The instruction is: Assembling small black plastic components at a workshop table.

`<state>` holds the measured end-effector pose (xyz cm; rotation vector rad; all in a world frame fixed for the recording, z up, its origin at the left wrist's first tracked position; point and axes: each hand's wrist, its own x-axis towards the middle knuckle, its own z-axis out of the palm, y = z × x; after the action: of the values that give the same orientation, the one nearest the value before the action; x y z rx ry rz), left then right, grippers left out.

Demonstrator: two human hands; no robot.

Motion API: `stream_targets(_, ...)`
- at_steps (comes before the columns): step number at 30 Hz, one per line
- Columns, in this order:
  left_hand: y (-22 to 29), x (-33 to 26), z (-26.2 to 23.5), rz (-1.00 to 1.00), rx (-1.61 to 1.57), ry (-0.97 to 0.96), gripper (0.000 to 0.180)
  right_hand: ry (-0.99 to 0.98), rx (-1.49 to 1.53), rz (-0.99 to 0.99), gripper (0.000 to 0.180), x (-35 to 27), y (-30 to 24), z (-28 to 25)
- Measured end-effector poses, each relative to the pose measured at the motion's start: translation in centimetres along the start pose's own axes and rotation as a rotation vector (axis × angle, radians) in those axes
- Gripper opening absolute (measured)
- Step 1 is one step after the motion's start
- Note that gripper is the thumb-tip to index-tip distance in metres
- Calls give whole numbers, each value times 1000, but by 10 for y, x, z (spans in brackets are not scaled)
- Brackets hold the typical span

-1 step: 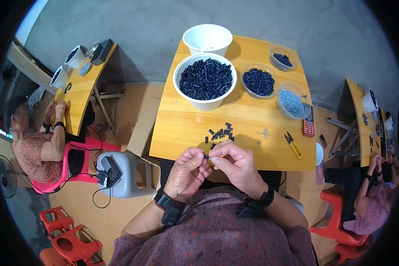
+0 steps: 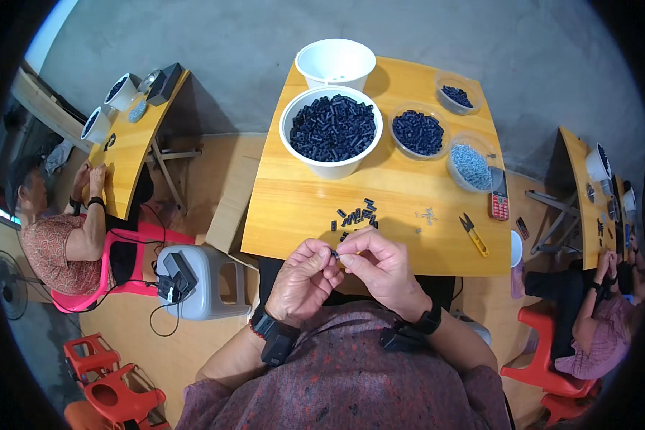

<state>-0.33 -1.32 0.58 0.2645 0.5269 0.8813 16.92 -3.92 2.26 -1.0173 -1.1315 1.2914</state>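
Observation:
My left hand [image 2: 304, 281] pinches a small black plastic piece [image 2: 334, 254] between thumb and fingertips, just past the table's near edge. My right hand [image 2: 385, 274] meets it from the other side, thumb and forefinger pressed together at the piece's end. Anything small between those right fingertips is too tiny to make out. Beyond both hands lies a loose pile of short black plastic pieces [image 2: 361, 213] on the wooden table [image 2: 301, 208]. To the right of the pile is a little scatter of small silvery parts [image 2: 428, 215].
A white bucket [image 2: 328, 169] full of black pieces stands before another white bucket [image 2: 308, 68]. Two clear tubs hold black pieces; a third tub [image 2: 460, 179] holds silvery parts. Yellow-handled snips [image 2: 474, 235] and a red keypad phone [image 2: 499, 207] lie right. People sit at side tables.

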Motion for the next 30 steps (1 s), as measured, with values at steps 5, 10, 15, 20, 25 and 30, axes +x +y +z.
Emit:
stream_targets(5, -3, -1, 2, -23, 48, 25, 5, 30, -72, -17, 8, 0, 7, -3)
stream_targets(10, -4, -1, -2, -21, 109, 29, 1, 31, -75, 11, 7, -1, 8, -8)
stream_targets(15, -6, -1, -2, 20, 179, -3, 5, 35, -46, 30, 8, -1, 8, -9)
stream_targets(20, -4, -3, -1, 108, 304, 19, 8, -6, -99, 28, 8, 0, 5, -12)
stream_targets(25, -4, -5, 1, 179, 462, 33, 11, -38, -166, 3, 6, 2, 1, -15)
stream_targets(30, -1, -7, 5, 307, 682, 13, 13, -84, -324, -95, 6, 3, -2, -17)
